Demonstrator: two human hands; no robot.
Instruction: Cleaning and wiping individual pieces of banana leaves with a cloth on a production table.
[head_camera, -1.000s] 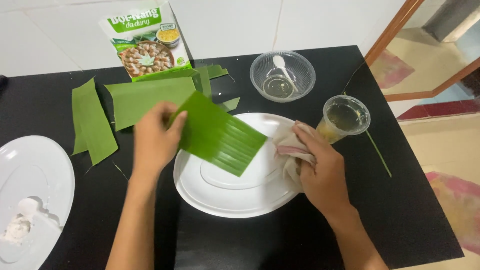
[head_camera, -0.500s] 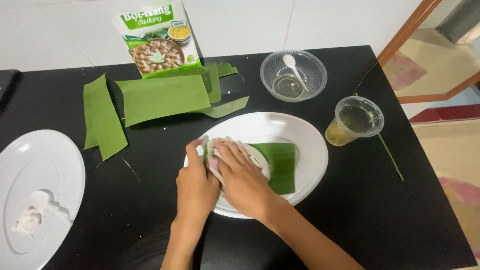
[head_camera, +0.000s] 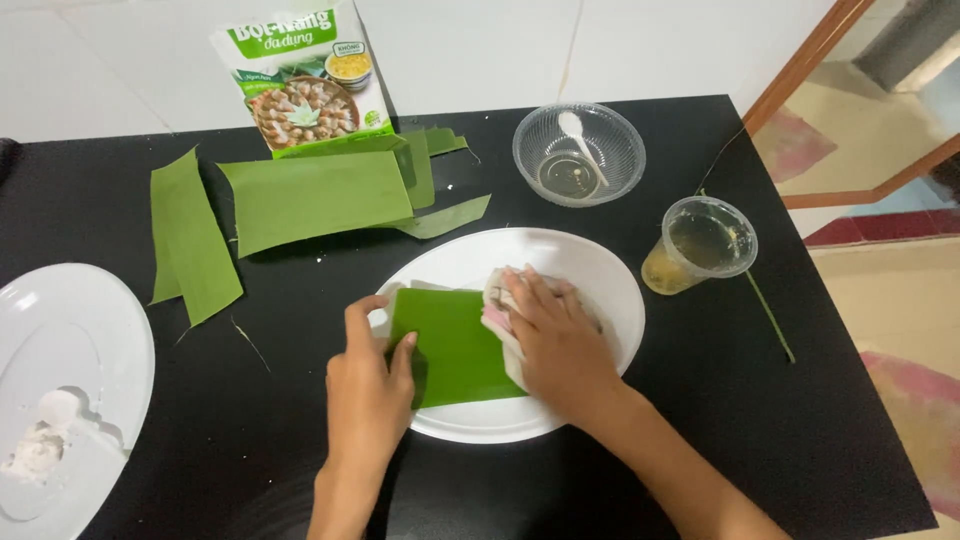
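Black counter, glossy, set against a pale tiled wall with a wooden door frame at the right. Nearest item: left hand, flat and spread, grip released, its fingertips pinning the near-left edge of a cut banana leaf piece. Beside it, right hand, fingers curled down over a crumpled white cloth with a pinkish fold, grip closed on the cloth and pressing it onto the leaf's right end. The leaf piece lies directly between the two hands, roughly rectangular, its long axis running left to right across the plate with a slight tilt; the cloth sits at its right, so any stroke along the grain would run toward the left hand. Both hands touch the leaf; the right is the one working on it. Leaf surface: deep green, smooth, fine parallel veins, edges cleanly cut, lying flat. It rests on a white oval plate, central on the counter. At the near-left edge, a second white plate bearing a small heap of white powder. Farther back: a stack of further cut leaf strips, unfolded and overlapping. Right of the plate, a clear plastic cup of yellowish liquid; behind it a clear plastic bowl holding a white spoon. Farthest, a printed flour packet leaning on the wall.
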